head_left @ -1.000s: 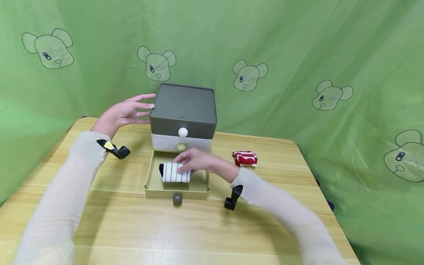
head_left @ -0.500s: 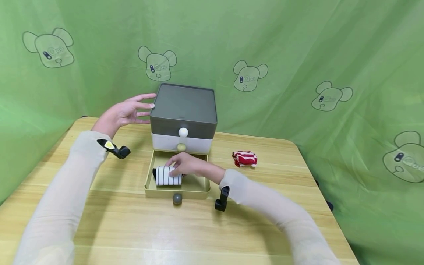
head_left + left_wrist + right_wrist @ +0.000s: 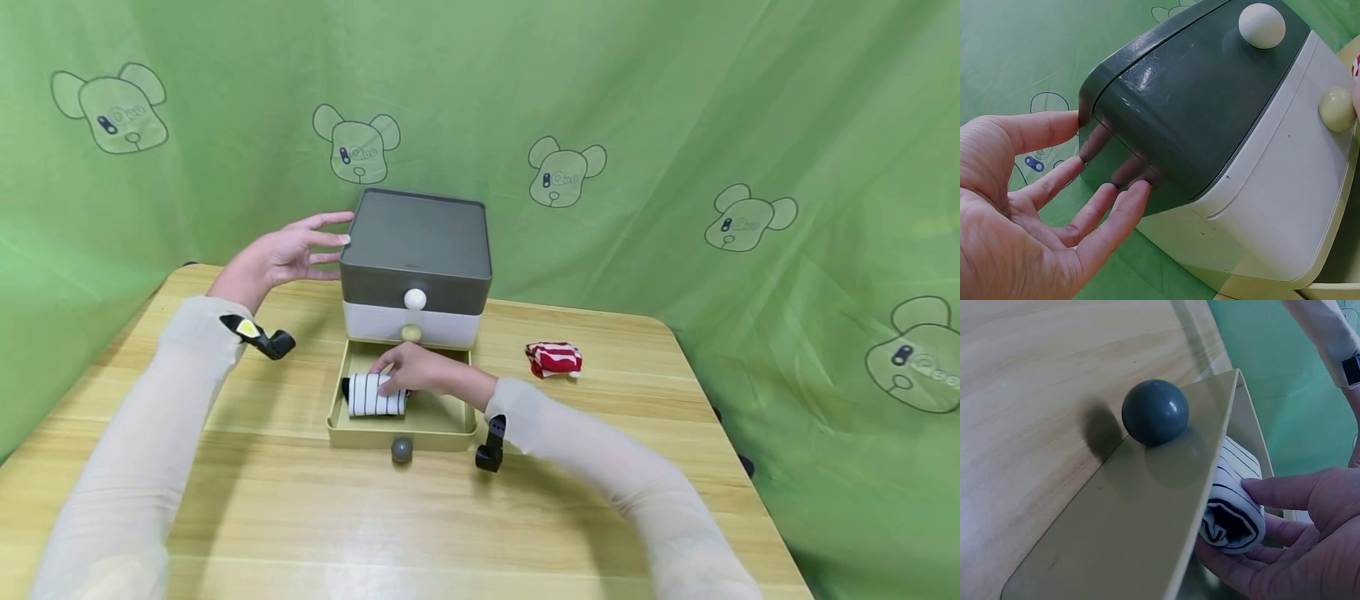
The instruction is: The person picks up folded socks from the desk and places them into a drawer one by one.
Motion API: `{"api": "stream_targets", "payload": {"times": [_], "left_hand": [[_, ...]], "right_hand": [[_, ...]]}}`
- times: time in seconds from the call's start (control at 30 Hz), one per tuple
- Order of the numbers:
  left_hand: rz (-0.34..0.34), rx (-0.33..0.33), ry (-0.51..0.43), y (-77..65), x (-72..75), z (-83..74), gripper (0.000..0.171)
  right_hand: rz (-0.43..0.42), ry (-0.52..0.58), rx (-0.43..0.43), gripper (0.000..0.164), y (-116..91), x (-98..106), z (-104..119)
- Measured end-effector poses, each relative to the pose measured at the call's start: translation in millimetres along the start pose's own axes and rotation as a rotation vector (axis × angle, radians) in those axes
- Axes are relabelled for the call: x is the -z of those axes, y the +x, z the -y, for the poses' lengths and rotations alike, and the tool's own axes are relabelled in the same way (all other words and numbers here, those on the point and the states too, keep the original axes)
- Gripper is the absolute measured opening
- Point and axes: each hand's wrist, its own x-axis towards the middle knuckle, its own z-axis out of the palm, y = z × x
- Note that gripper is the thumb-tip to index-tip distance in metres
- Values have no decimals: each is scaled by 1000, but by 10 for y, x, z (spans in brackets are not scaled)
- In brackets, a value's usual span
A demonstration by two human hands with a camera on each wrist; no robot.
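A rolled white sock (image 3: 367,397) with thin black stripes and a black end lies in the left part of the pulled-out beige bottom drawer (image 3: 435,441). My right hand (image 3: 414,368) holds it, thumb on the near side and fingers around the far side; the right wrist view shows the coiled end of the sock (image 3: 1239,487) just behind the drawer front. With spread, fairly straight fingers, my left hand (image 3: 281,255) touches the left side of the small drawer cabinet (image 3: 420,233). The left wrist view has those fingertips on its dark upper part.
To the cabinet's right, a red-and-white striped cloth bundle (image 3: 555,359) lies on the wooden table (image 3: 600,433). A grey ball knob (image 3: 402,451) sticks out from the drawer front. White (image 3: 415,299) and beige knobs (image 3: 410,333) mark the upper drawers. A green curtain (image 3: 465,83) hangs behind.
My right hand has moved left within the drawer, carrying the rolled sock towards its left wall and slightly down. The left hand stays in place against the cabinet.
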Motion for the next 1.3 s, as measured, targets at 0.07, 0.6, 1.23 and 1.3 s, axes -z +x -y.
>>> {"api": "stream_targets", "payload": {"times": [0.07,0.6,1.23,1.3], "left_hand": [[-1,3,-2,-1,-2,-2,69],[0,2,1,-1,-11,-4,69],[8,2,-1,-13,-12,7,69],[7,3,-2,-10,-7,11,69]], "right_hand": [[-3,-14,0,29,7,-8,-6],[11,-50,62,36,-59,17,7],[-37,-72,242,38,-771,765,47],[-67,-72,237,39,-878,902,-2]]}}
